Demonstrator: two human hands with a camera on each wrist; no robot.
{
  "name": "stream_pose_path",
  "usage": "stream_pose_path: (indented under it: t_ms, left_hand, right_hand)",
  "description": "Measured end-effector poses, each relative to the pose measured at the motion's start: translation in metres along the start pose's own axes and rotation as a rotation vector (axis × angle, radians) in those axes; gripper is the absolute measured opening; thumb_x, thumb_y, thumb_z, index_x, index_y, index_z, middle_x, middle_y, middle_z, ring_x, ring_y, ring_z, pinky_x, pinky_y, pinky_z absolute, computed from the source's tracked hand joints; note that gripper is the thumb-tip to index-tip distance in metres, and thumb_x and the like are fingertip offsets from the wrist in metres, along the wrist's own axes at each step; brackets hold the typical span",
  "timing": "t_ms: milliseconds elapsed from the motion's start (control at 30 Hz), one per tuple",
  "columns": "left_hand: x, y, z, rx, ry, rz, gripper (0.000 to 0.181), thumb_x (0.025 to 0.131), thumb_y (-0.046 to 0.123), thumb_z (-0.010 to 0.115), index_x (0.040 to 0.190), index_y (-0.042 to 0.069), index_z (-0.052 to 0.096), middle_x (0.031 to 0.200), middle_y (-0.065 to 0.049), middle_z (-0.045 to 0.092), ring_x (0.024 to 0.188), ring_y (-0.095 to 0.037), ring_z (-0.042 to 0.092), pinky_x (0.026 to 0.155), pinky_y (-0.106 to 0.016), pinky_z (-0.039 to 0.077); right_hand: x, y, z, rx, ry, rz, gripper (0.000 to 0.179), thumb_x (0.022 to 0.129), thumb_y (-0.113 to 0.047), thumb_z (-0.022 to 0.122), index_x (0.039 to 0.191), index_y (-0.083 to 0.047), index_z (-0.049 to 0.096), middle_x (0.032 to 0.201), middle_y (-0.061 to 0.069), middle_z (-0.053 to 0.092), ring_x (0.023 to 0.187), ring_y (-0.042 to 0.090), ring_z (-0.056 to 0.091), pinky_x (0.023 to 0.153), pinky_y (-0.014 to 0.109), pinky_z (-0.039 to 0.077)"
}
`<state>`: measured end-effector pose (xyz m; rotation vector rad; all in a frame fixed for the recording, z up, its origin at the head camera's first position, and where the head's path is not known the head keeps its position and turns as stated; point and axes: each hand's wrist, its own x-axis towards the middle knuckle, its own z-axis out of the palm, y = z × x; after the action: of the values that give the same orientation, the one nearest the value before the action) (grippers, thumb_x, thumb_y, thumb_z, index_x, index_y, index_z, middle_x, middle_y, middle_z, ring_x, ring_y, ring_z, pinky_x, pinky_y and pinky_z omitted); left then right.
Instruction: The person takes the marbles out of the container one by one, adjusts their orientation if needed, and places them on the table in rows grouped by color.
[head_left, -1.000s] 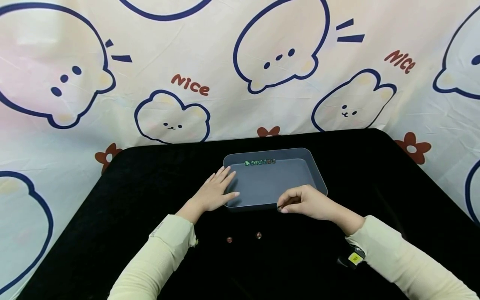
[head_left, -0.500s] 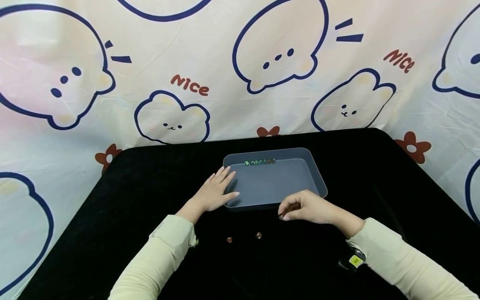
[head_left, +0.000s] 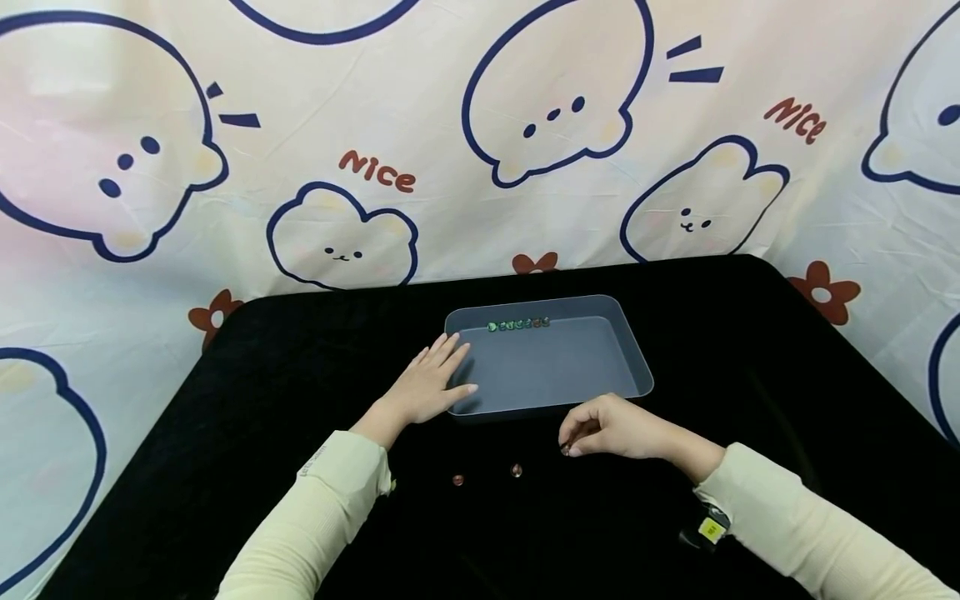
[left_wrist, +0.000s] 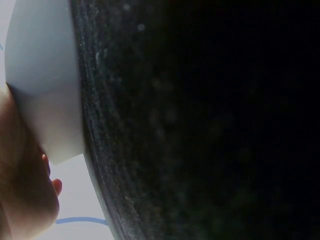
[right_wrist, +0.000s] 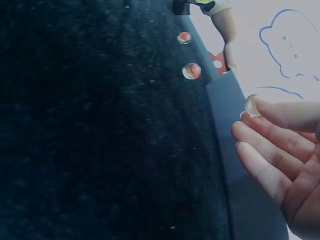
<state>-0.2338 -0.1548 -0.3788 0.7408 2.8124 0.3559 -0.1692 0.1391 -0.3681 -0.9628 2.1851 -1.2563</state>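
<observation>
My left hand rests over the left rim of a grey rectangular tray, its fingers spread. The left wrist view shows part of that hand beside the tray's outer wall. Just in front of the tray's near edge, my right hand pinches a small glass marble between thumb and fingertips. Two reddish clear marbles lie on the black cloth: one at the left, one nearer the right hand. Inside the tray, a row of green and reddish marbles lines the far wall.
Black cloth covers the table under the tray. Behind it hangs a pale curtain printed with cartoon bears and flowers. A dark device with a yellow label sits under the right wrist.
My right hand has drawn back from the tray's near edge toward me, lower over the cloth, still pinching the marble. The left hand stays in place.
</observation>
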Motion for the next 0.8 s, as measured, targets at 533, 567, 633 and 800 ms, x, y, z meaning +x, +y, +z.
stream_pose_path:
  t_ms: [533, 567, 633, 800]
  left_hand:
    - [0.0, 0.0, 0.0, 0.007, 0.008, -0.004, 0.07, 0.086, 0.056, 0.033, 0.14, 0.015, 0.013, 0.144, -0.004, 0.003, 0.129, -0.017, -0.006, 0.102, -0.041, 0.003]
    - [0.0, 0.0, 0.0, 0.006, 0.009, -0.003, 0.07, 0.086, 0.055, 0.034, 0.14, 0.015, 0.014, 0.144, -0.004, 0.003, 0.129, -0.017, -0.006, 0.102, -0.041, 0.003]
    - [0.0, 0.0, 0.0, 0.01, 0.008, -0.003, 0.071, 0.085, 0.057, 0.032, 0.14, 0.016, 0.013, 0.144, -0.004, 0.003, 0.129, -0.017, -0.006, 0.102, -0.041, 0.003]
    - [0.0, -0.001, 0.001, 0.012, 0.008, -0.006, 0.071, 0.085, 0.058, 0.032, 0.14, 0.016, 0.013, 0.144, -0.004, 0.003, 0.129, -0.016, -0.006, 0.102, -0.04, 0.003]
  right_hand:
    - [0.003, 0.011, 0.012, -0.108, -0.024, -0.037, 0.01, 0.073, -0.003, 0.065, 0.082, -0.007, 0.065, 0.078, -0.002, 0.063, 0.072, 0.005, 0.059, 0.065, 0.021, 0.047]
    - [0.003, 0.011, 0.012, -0.115, -0.024, -0.037, 0.01, 0.073, -0.003, 0.066, 0.082, -0.007, 0.065, 0.079, -0.002, 0.063, 0.072, 0.006, 0.059, 0.065, 0.02, 0.047]
    - [0.003, 0.011, 0.013, -0.126, -0.025, -0.042, 0.01, 0.073, -0.003, 0.066, 0.082, -0.007, 0.065, 0.079, -0.002, 0.063, 0.072, 0.005, 0.059, 0.066, 0.02, 0.047]
    - [0.004, 0.013, 0.014, -0.145, -0.025, -0.058, 0.01, 0.073, -0.004, 0.066, 0.082, -0.009, 0.065, 0.079, -0.005, 0.063, 0.073, 0.004, 0.059, 0.065, 0.019, 0.047]
